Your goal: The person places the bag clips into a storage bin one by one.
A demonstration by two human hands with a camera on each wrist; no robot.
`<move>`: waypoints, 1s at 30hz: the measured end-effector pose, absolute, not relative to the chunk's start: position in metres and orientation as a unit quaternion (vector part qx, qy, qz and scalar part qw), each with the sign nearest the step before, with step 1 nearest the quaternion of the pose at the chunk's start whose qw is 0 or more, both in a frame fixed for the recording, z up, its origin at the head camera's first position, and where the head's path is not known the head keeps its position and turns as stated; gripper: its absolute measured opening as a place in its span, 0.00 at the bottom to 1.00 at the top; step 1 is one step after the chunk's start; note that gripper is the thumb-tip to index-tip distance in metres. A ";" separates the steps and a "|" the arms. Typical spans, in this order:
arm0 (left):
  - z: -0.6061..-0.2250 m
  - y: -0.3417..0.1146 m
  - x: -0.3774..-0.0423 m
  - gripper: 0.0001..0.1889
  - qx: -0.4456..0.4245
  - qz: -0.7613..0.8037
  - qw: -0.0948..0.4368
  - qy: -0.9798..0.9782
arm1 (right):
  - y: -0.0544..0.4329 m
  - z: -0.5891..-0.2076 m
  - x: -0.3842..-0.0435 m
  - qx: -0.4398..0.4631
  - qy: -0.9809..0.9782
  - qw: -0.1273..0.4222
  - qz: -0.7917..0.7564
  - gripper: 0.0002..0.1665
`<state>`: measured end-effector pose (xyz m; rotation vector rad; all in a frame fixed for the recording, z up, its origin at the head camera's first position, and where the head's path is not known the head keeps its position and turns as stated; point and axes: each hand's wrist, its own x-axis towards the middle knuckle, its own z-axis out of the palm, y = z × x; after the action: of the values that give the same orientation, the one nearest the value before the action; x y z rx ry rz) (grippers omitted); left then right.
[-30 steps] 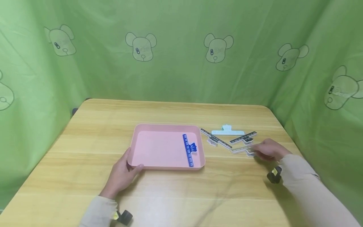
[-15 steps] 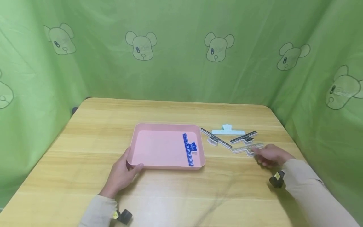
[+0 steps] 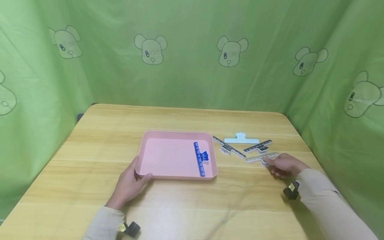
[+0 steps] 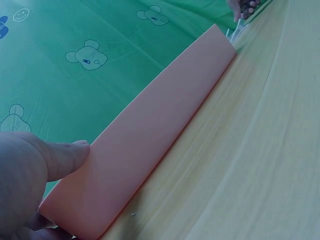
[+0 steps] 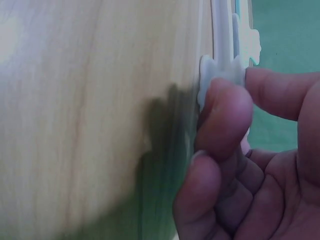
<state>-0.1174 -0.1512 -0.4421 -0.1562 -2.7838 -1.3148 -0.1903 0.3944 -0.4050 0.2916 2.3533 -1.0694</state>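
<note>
My left hand point(image 3: 126, 186) grips the near left corner of a pink tray point(image 3: 177, 177), thumb over the rim. In the left wrist view the thumb presses the tray's wall point(image 4: 145, 130), other fingers partly hidden below. Inside the tray, at its right side, lies a blue long-jawed clip point(image 3: 199, 160) with a piano-key pattern. My right hand point(image 3: 286, 165) pinches the handle of a grey-white clip point(image 3: 254, 159) on the table. In the right wrist view thumb and index finger stand on either side of that clip's handle point(image 5: 205, 75), the remaining fingers curled below.
Two black clips, one by the tray's right rim point(image 3: 220, 141) and another point(image 3: 258, 146) just behind the grey-white clip, lie on the wooden table point(image 3: 186, 210). A mint clip point(image 3: 241, 140) is farther back. A green curtain point(image 3: 192, 83) surrounds the table's back and sides.
My right hand has drawn slightly back from over the grey-white clip to its handle, so the clip's right end now shows. The left hand and tray hold their place.
</note>
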 end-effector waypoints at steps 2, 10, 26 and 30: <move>-0.442 -0.151 -0.117 0.45 -0.050 -0.428 0.027 -0.902 | 0.395 -0.406 -0.190 0.112 0.868 0.267 -0.404 0.23; -0.443 -0.152 -0.117 0.46 -0.053 -0.426 0.026 -0.903 | 0.396 -0.401 -0.187 0.109 0.865 0.271 -0.408 0.19; -0.441 -0.152 -0.117 0.45 -0.052 -0.429 0.027 -0.901 | 0.402 -0.389 -0.190 0.101 0.873 0.260 -0.400 0.15; -0.441 -0.152 -0.118 0.45 -0.053 -0.430 0.027 -0.901 | 0.402 -0.386 -0.190 0.102 0.876 0.256 -0.395 0.15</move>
<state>-0.1177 -0.1516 -0.4406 -0.1636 -2.7829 -1.3279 -0.1905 0.4019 -0.3860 0.2758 2.3779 -1.0727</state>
